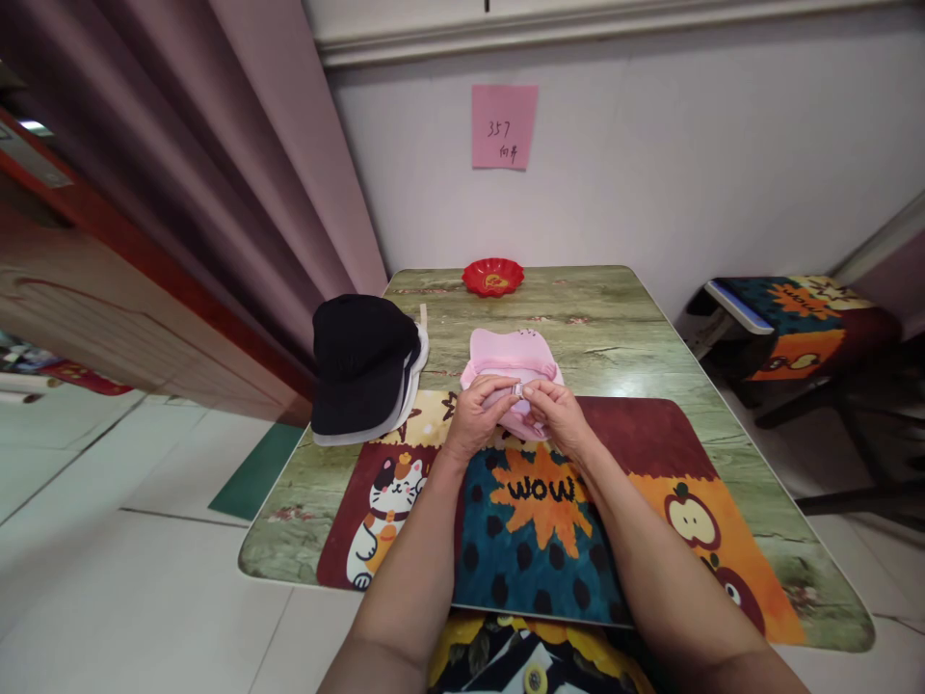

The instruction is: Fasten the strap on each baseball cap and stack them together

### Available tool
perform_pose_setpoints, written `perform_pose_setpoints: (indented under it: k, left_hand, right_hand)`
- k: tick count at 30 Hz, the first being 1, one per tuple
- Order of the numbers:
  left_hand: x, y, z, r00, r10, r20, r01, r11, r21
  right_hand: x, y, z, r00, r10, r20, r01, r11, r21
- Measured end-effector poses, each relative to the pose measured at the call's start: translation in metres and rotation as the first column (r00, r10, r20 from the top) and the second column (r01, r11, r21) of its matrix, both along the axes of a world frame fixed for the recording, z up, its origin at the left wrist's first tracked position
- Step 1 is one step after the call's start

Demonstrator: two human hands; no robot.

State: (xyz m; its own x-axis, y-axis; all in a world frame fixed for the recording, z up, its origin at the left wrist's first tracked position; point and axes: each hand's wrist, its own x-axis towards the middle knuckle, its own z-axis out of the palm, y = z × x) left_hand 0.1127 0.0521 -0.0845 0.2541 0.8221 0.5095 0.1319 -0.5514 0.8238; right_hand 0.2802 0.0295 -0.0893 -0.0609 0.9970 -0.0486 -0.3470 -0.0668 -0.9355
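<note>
At left of the frame, one black cap [365, 361] is resting on at least one pale cap [417, 386], the pile hiding part of the desk's [599, 333] left edge. At centre, the left hand [473, 414] and right hand [568, 414] are gripping the strap of one pink cap [515, 349], fingertips pinching its single small buckle [517, 389]. The pink cap is lying over the far edge of one mat [643, 429]. One red dish [493, 277] is sitting beyond, near the desk's back edge. Rightward, green desk surface is running from the dish and pink cap to the right edge, giving sideways room.
</note>
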Motion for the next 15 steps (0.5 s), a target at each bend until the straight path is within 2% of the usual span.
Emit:
perform_pose_setpoints:
  k: [6,15]
  left_hand:
    - [-0.0001,-0.0009,-0.0024,0.999,0.034,0.016,-0.034,0.999,-0.043]
    - [0.0015,-0.0045,0.0000,1.000,0.013,0.023,-0.010,0.995,-0.100]
  right_hand:
    - [-0.0016,0.0004,-0.0012,1.000,-0.008,-0.022,0.007,1.000,-0.021]
    - [0.0005,0.0008,-0.0054,1.000,-0.001,-0.025,0.001,1.000,-0.019]
